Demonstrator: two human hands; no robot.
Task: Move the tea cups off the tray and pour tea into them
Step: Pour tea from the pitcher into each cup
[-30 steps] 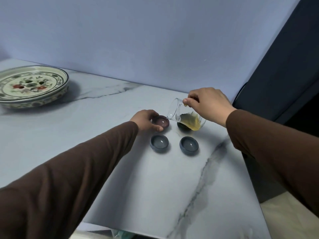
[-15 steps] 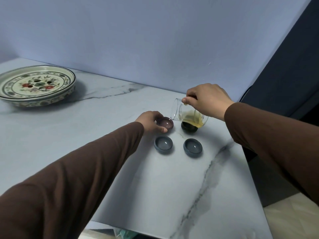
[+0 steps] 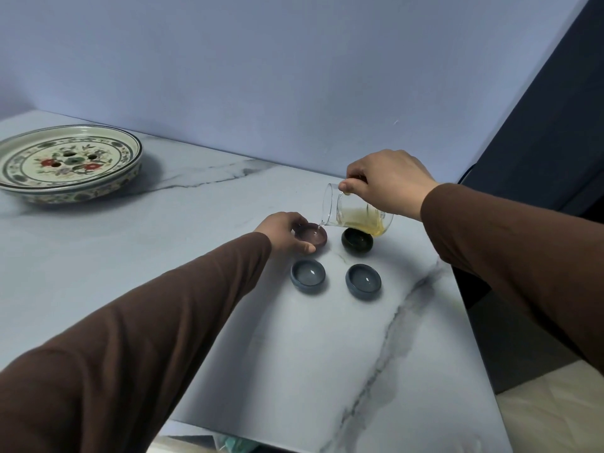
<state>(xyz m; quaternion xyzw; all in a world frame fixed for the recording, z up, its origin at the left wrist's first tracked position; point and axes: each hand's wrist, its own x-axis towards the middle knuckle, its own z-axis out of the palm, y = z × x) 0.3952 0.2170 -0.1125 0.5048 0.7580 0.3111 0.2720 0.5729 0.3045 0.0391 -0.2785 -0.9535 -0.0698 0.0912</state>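
Note:
Several small tea cups stand in a square on the marble table. My left hand (image 3: 287,233) grips the maroon cup (image 3: 313,236) at the back left. My right hand (image 3: 387,183) holds a glass pitcher (image 3: 356,214) of yellow tea, tipped left with its lip over the maroon cup; a thin stream runs into it. A dark green cup (image 3: 357,240) sits partly under the pitcher. Two blue-grey cups, one (image 3: 308,275) on the left and one (image 3: 363,281) on the right, stand nearer me and hold liquid.
The round floral ceramic tray (image 3: 65,161) rests at the far left of the table, with no cups on it. The table's right edge (image 3: 470,338) drops beside a dark curtain (image 3: 539,125). A pale wall runs behind.
The pitcher has tilted further and its lip has come over the maroon cup, where tea now runs. My left hand has stayed on that cup. The view has shifted slightly.

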